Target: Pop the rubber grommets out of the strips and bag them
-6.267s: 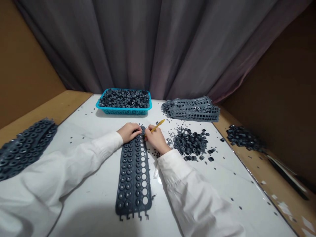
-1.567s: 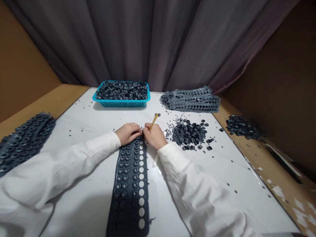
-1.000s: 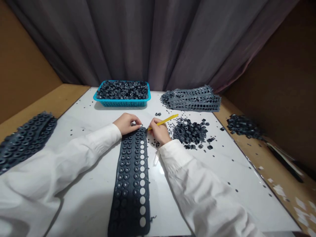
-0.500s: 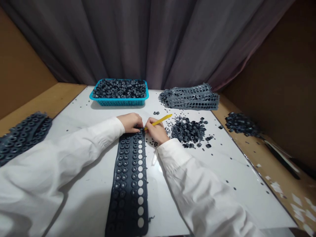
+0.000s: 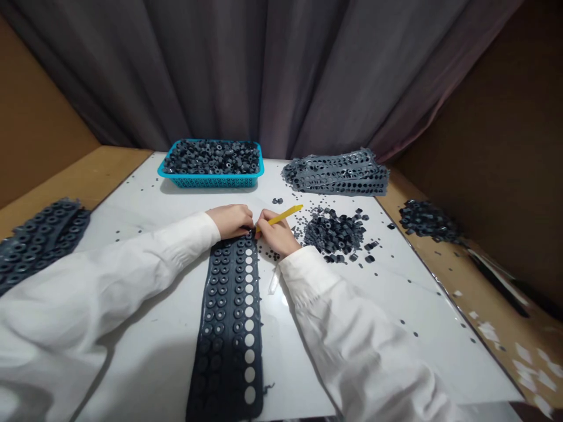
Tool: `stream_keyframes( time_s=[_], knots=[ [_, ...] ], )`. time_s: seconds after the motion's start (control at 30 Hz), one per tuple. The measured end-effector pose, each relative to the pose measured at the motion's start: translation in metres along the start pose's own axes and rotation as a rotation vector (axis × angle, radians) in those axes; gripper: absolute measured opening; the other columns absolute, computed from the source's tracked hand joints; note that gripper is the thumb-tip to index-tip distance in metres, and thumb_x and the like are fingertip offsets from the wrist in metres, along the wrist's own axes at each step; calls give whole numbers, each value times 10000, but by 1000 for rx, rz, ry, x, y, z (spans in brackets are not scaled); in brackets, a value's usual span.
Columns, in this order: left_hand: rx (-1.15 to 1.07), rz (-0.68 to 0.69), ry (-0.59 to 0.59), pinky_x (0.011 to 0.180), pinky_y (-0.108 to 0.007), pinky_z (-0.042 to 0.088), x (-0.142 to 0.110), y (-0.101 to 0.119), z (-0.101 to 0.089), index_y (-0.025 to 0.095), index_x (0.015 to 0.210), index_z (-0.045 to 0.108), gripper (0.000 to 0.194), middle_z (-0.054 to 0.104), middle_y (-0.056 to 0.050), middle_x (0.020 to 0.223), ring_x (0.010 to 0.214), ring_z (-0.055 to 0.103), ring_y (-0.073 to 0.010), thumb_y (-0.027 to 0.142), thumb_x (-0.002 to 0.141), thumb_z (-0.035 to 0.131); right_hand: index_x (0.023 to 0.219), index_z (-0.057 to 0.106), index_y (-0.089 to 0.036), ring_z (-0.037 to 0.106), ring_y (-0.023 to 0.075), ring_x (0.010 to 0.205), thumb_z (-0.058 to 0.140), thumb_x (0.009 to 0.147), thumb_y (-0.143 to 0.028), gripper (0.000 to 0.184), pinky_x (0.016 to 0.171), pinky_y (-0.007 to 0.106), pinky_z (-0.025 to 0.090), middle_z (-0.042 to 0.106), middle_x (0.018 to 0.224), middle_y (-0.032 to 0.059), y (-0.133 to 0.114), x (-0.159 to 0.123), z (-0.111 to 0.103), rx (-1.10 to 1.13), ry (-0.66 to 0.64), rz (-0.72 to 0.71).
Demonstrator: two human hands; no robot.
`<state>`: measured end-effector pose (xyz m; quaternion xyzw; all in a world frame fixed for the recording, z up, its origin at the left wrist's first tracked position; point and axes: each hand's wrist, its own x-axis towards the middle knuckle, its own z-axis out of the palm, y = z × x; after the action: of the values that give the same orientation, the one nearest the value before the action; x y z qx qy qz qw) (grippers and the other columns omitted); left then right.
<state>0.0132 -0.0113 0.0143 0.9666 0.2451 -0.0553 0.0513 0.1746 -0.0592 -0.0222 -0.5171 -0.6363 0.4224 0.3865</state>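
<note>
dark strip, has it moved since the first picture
Yes: judged against the basket, the dark strip has moved toward the near side, its near end now farther from it.

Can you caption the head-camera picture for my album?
Left hand on a dark ringed sheet, right hand holding a yellow tool at its far end, blue basket of dark pieces behind.

The camera sits on the person's head, above the white sleeves [image 5: 136, 275], looking forward and steeply down along both forearms. I see the left hand [image 5: 231, 221] and right hand [image 5: 276, 235] near mid-view, at arm's reach. Its wide sweep takes in the white tabletop [image 5: 352, 334], the curtain [image 5: 264, 70] facing it, and brown panels [image 5: 39, 99] at either side.
</note>
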Motion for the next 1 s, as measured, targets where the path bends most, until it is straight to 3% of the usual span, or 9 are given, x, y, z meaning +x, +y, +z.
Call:
stream_keyframes(
  time_s=[0.23, 0.6, 0.77, 0.87, 1.0],
  knots=[
    [16, -47, -8, 826, -291, 453, -1, 6, 0, 144, 932, 680, 186, 643, -87, 900, 909, 587, -208, 185, 827, 533, 580, 394, -205, 454, 124, 571, 399, 750, -207, 170, 579, 232, 340, 489, 516, -43, -2, 2, 2, -153, 2, -31],
    [-95, -81, 252, 787, -276, 453, -11, 1, 26, 137, 855, 632, 231, 640, -77, 831, 831, 571, -170, 203, 885, 412, 546, 357, -212, 393, 127, 550, 400, 749, -197, 207, 563, 233, 314, 409, 491, -41, -5, 3, 2, -203, 31, -7],
    [-453, -357, 548, 635, -258, 407, -20, -11, 15, 132, 833, 664, 245, 655, -45, 766, 647, 521, -141, 327, 822, 516, 542, 367, -210, 392, 123, 546, 403, 751, -212, 212, 557, 232, 307, 409, 491, -44, -4, 3, 2, -171, 28, -4],
    [-691, -461, 507, 600, -253, 370, -23, -21, 6, 129, 821, 692, 278, 654, -30, 707, 610, 486, -131, 382, 728, 623, 544, 382, -207, 396, 120, 537, 406, 754, -219, 212, 561, 232, 313, 415, 479, -50, -4, 2, 2, -136, 24, 0],
    [-1280, -516, 457, 528, -220, 319, -25, -23, 6, 117, 822, 693, 357, 656, -36, 726, 557, 440, -90, 410, 622, 738, 555, 409, -207, 414, 117, 515, 429, 743, -224, 189, 545, 231, 316, 446, 457, -59, -1, 2, 3, -43, 39, 14]
  ],
)
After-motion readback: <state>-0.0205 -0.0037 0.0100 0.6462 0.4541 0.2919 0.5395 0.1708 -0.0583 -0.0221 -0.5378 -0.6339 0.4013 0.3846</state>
